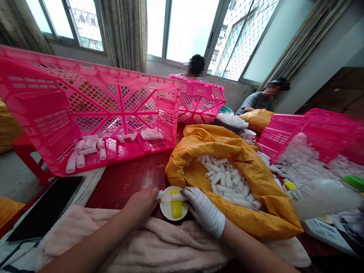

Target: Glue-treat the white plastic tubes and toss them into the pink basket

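- While the bare left hand (139, 206) and the white-gloved right hand (203, 210) meet over a small round white saucer (165, 207), a short white cylindrical tube (178, 197) lies between them, its long axis running left to right.
- The left hand's fingertips (155, 193) close on the tube's left end. The right hand's gloved fingers (186, 193) curl around its right end, partly hiding it, so both hands appear to grip it.
- The tube lies across a yellow rectangular sponge (176, 210) on the saucer, apparently touching it. The sponge's long axis runs near to far, crossing the tube's.
- The step in hand looks like working the tube against the sponge, and this hold calls for both hands to stay steady over the saucer.
- A large orange-yellow woven sack (273, 216) lies open just beyond the hands, filled with loose white tubes (227, 182).
- On the red tabletop (122, 185), a tilted pink lattice plastic crate (93, 102) at left holds a few white tubes (88, 148). A second pink crate (321, 132) at right leans over a heap of white tubes (301, 170).
- A pale pink towel (142, 242) lies under the forearms, and a black smartphone (45, 208) rests at left.
- One seated person (196, 66) and another seated person (256, 100) are at the far side, by the windows.
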`<state>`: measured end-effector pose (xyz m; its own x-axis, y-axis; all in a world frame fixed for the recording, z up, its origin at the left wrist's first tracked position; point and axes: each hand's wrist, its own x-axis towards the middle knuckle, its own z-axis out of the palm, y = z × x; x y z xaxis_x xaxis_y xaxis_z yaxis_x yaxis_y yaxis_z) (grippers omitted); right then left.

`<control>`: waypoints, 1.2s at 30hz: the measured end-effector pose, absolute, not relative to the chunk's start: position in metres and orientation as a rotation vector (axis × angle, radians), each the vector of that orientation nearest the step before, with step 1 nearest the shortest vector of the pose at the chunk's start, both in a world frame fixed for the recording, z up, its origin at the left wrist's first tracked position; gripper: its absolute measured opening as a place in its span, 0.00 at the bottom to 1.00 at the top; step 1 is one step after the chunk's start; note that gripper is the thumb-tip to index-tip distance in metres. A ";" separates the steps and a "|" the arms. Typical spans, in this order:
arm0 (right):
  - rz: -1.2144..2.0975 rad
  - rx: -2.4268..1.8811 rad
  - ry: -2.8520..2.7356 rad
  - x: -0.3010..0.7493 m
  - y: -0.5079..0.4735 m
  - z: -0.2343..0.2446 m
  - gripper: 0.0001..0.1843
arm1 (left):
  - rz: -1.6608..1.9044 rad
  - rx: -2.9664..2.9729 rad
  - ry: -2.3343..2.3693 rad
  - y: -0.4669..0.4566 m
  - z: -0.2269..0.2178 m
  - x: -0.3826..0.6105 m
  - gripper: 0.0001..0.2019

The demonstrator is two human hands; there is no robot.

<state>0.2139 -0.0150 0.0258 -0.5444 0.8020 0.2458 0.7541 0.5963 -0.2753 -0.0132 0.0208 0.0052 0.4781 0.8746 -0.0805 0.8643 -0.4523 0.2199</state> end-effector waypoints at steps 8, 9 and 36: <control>0.224 -1.136 -2.550 0.215 -0.028 0.029 0.16 | 0.087 2.569 1.463 0.017 0.009 -0.011 0.13; 0.201 -1.199 -2.510 0.215 -0.029 0.029 0.15 | 0.091 2.572 1.463 0.017 0.009 -0.011 0.13; 1.071 -1.259 -1.310 0.179 -0.018 0.031 0.12 | 0.351 2.620 1.230 0.005 0.029 -0.004 0.13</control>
<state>0.1793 -0.0179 0.0313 0.0262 0.9968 0.0751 0.1251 0.0713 -0.9896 -0.0043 0.0052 0.0294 0.6197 0.7757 0.1192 0.7218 -0.6229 0.3016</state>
